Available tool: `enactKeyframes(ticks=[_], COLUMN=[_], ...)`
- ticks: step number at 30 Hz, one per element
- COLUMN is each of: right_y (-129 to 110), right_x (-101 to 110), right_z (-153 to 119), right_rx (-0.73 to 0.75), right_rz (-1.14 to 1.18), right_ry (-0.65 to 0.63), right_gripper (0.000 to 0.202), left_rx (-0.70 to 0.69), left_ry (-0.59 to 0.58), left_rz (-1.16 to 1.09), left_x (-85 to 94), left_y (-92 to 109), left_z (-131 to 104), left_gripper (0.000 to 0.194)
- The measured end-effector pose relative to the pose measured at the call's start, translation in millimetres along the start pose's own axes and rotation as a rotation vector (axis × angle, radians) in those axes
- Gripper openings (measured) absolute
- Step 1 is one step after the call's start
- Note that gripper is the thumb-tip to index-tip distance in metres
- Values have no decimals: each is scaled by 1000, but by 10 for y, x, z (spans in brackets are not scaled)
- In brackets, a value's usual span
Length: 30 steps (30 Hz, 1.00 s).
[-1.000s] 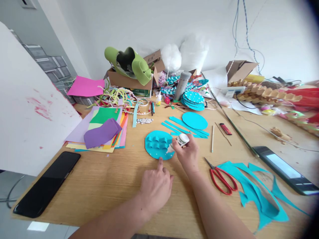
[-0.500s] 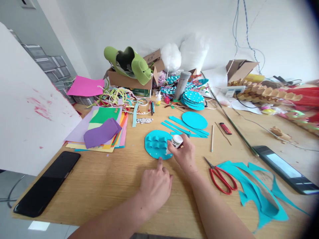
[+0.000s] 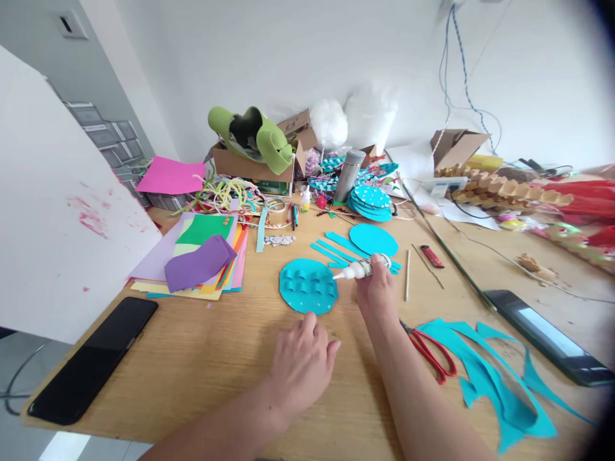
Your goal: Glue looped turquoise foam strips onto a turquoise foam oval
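Observation:
My right hand [image 3: 377, 291] is wrapped round a white glue bottle [image 3: 362, 267], tilted nearly level with its pointed nozzle to the left. The nozzle tip is by the right edge of a blue paper disc [image 3: 310, 303] with white dots. Two rows of raised, curled paper strips stand across the disc. Just below the disc's near edge rests my left hand [image 3: 303, 358], back up, fingers loosely bent and thumb apart, holding nothing. Beyond the bottle are loose blue paper strips [image 3: 331, 251] and a plain blue oval [image 3: 373, 239].
Red-handled scissors [image 3: 435, 352] and blue paper scraps [image 3: 500, 378] lie right of my right forearm. A thin stick [image 3: 408, 275], a red lighter [image 3: 432, 256] and a phone [image 3: 548, 336] are farther right. Coloured sheets [image 3: 202, 262] and a black phone [image 3: 96, 358] lie left.
My right hand has drawn back to the right, and the bottle has turned from cap-up over the disc to lying nearly level beside it. My left fingertip has pulled off the disc's near edge.

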State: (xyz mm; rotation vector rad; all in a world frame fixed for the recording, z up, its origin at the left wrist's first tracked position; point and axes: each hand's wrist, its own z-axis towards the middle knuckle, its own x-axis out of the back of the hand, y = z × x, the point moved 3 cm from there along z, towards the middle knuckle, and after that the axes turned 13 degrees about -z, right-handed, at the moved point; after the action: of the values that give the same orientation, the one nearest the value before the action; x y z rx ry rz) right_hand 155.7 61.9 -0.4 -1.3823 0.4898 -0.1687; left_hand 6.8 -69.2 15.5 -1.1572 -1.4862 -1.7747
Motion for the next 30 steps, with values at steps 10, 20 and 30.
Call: enactKeyframes(ticks=[10,20,30], right_y=[186,112,160], right_x=[-65,-23,-136], right_z=[35,-44,27], right_rx=[-199,-429,-448], right_rz=[149,195,326], right_ry=[-226,-333,-347], right_gripper=[36,31,24], left_rx=[-29,112,504], left_ry=[34,166,331], left_rz=[-104,-37,-144], left_x=[8,392,687], left_y=[-3,-327,-983], left_z=[13,176,308], left_gripper=[39,67,69])
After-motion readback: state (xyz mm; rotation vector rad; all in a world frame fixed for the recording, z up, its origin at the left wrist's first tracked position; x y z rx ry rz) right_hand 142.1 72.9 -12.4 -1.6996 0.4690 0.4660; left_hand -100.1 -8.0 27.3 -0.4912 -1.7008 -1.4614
